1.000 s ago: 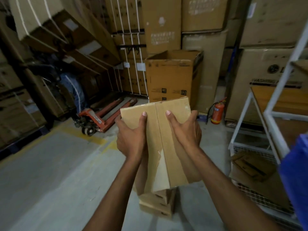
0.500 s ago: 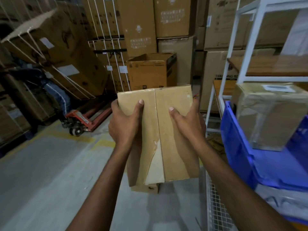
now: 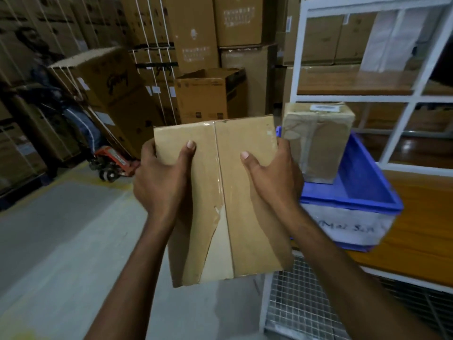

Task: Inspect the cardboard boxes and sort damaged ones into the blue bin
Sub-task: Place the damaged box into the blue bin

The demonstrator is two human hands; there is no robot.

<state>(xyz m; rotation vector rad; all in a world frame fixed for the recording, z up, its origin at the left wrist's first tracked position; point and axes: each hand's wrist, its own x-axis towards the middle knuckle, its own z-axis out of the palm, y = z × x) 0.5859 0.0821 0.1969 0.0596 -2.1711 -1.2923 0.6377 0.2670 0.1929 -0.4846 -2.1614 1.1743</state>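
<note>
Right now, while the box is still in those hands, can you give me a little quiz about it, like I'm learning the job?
1. True or false: the left hand and the right hand both grip the box.
2. What sits inside the blue bin? A) a taped parcel B) a red bucket C) a shoe
3. Fill in: the box's tape has split open at its ____ end, as the picture shows it.
Key: 1 true; 2 A; 3 lower.
</note>
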